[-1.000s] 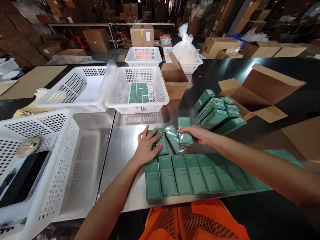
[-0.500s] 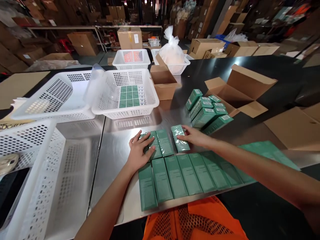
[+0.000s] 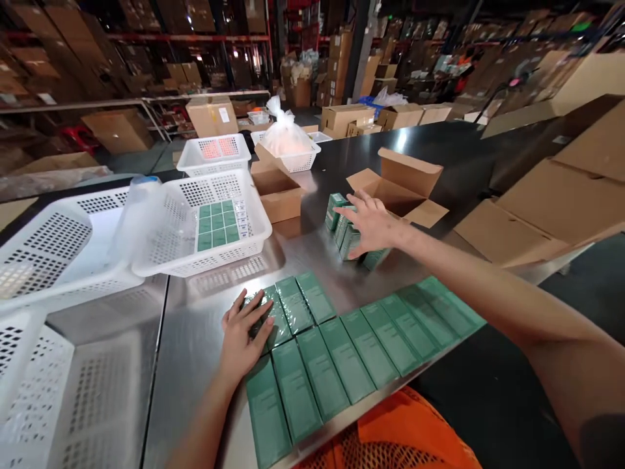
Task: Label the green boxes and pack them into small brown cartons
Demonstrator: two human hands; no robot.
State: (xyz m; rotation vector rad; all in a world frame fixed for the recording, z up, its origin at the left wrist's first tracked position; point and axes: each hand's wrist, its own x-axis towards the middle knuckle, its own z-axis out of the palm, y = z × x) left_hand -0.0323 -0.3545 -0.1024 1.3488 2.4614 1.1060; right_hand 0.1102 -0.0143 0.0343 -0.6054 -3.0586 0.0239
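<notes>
My left hand (image 3: 245, 335) lies with fingers spread at the left end of the back row of green boxes (image 3: 293, 305), touching the leftmost one. These boxes have a shiny wrap and lie flat on the metal table (image 3: 195, 352). A longer front row of green boxes (image 3: 334, 378) runs along the near table edge, side by side. Over a cluster of standing green boxes (image 3: 334, 210), my right hand (image 3: 374, 225) reaches with its fingers apart. It partly hides that cluster, and whether the fingertips touch a box is unclear.
A white perforated basket (image 3: 205, 257) holds small green-and-white boxes, with another white basket (image 3: 63, 234) to its left. Open cardboard cartons (image 3: 278, 202) stand behind the boxes, one (image 3: 405, 185) beyond my right hand. Larger cartons (image 3: 517, 228) stand at right.
My right hand has let go of a green box at the back row's right end and moved back to the standing cluster. The view has turned to the right; my left hand stays at the row.
</notes>
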